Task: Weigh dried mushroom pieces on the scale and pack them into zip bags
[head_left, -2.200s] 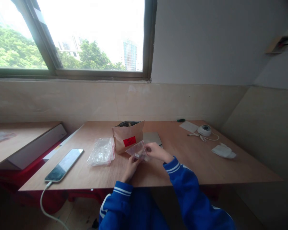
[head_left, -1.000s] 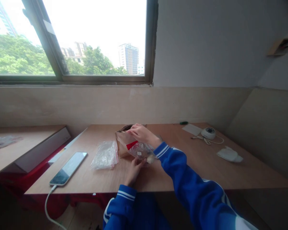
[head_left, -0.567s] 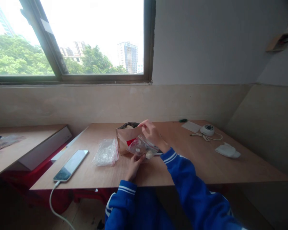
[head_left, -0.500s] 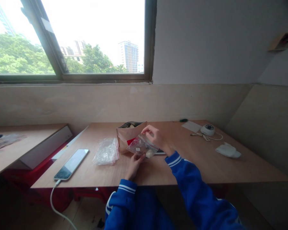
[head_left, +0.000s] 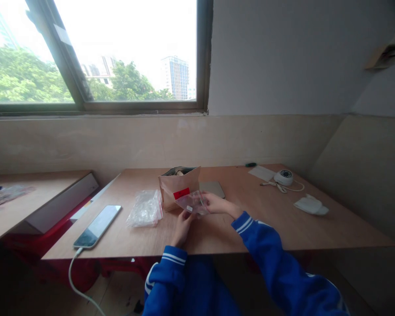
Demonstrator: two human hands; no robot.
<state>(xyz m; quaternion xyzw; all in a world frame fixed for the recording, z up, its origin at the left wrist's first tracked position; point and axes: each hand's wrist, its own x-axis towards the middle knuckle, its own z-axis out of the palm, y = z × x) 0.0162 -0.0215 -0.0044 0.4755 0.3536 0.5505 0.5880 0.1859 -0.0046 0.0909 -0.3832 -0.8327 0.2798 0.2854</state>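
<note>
Between my hands is a clear zip-lock bag (head_left: 193, 202) with a small white label on it. My left hand (head_left: 184, 221) pinches its lower edge from below. At the bag's right side, the fingers of my right hand (head_left: 213, 202) are closed on it, partly hidden by the plastic. Just behind stands a brown paper bag (head_left: 169, 191), its top open and a red label on its front; the contents at its mouth are hard to make out. A stack of clear zip-lock bags (head_left: 145, 208) lies to the left.
A phone (head_left: 98, 226) with a white cable lies at the left. Behind my right hand is a flat grey object (head_left: 213, 188). Farther right are white paper (head_left: 261, 172), a white dome camera (head_left: 284, 177) and a folded white cloth-like item (head_left: 311, 205).
My right hand has come down from above the zip-lock bag to its right side. The bag has turned, and the pale round item seen at its lower right is out of sight.
</note>
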